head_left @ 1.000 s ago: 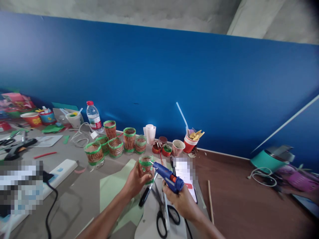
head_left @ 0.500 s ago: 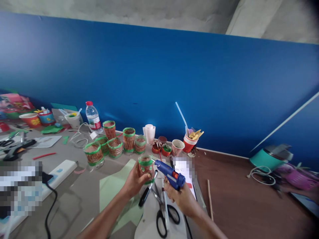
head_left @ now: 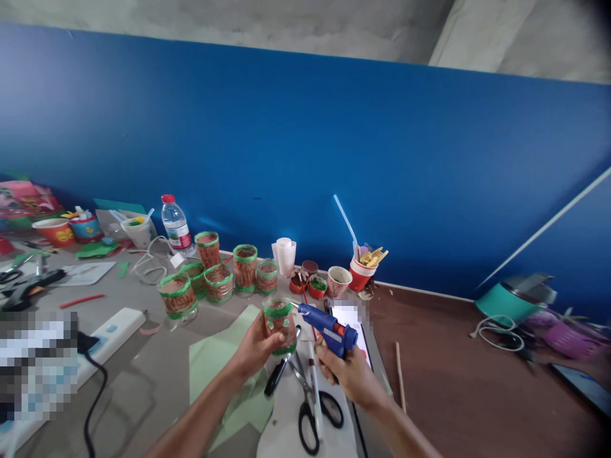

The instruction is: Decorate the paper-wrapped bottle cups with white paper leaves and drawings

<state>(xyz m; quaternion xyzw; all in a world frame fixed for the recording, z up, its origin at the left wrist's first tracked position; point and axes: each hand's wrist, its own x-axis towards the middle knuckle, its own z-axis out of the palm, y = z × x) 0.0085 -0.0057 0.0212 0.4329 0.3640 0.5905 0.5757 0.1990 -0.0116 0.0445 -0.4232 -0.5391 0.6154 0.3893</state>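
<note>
A clear cup painted brown, with green bands at its rim and base, is gripped from the left by my left hand. My right hand is wrapped around the handle of a blue hot glue gun. The gun's nozzle points left, close to the cup's upper right rim; whether it touches cannot be made out. Small pale green spots show on the cup's side. Below the hands lie black-handled scissors, a white pen and a black-handled knife-like tool.
Several similar brown-and-green cups stand at the back, beside a water bottle. Green paper lies under my left arm. A phone is behind the glue gun, and a white power strip is at left. A wooden stick lies right.
The glue gun has turned slightly and shifted a little to the right. My left hand still holds the cup in nearly the same place. The view has shifted slightly.
</note>
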